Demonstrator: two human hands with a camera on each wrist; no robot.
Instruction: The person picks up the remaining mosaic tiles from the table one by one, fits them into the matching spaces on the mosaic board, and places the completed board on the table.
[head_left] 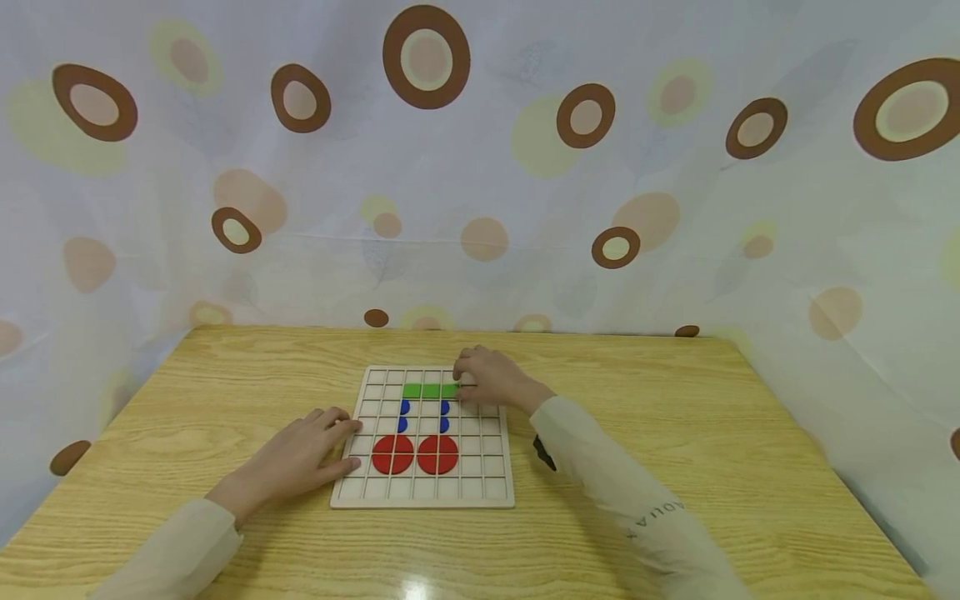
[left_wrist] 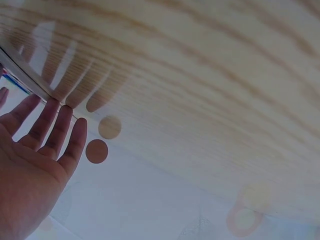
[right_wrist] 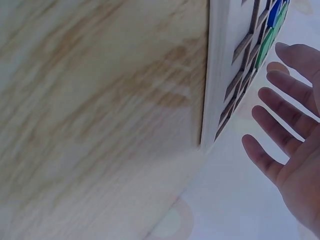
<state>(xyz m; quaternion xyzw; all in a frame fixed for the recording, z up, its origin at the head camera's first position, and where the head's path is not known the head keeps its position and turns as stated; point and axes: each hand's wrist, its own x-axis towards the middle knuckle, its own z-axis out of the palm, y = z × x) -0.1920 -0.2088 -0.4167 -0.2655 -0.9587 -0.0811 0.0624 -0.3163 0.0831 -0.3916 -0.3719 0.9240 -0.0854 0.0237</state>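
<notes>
A pale square grid board (head_left: 487,488) lies on the table. In its cells lie two red discs (head_left: 384,464), small blue half-round pieces (head_left: 445,407) in two columns, and a green strip (head_left: 422,391) across the top of them. My left hand (head_left: 303,454) rests at the board's left edge, thumb and fingers spread and relaxed. My right hand (head_left: 487,379) is over the board's upper right, fingertips close to the green strip's right end. In the right wrist view, its loosely bent fingers (right_wrist: 287,90) hold nothing, beside the green pieces (right_wrist: 264,49).
The wood-grain table (head_left: 645,383) extends on all sides of the board. Behind and beside it hangs a white cloth (head_left: 487,192) with brown and yellow circles. A small black object (head_left: 544,454) shows at the right sleeve (head_left: 630,492).
</notes>
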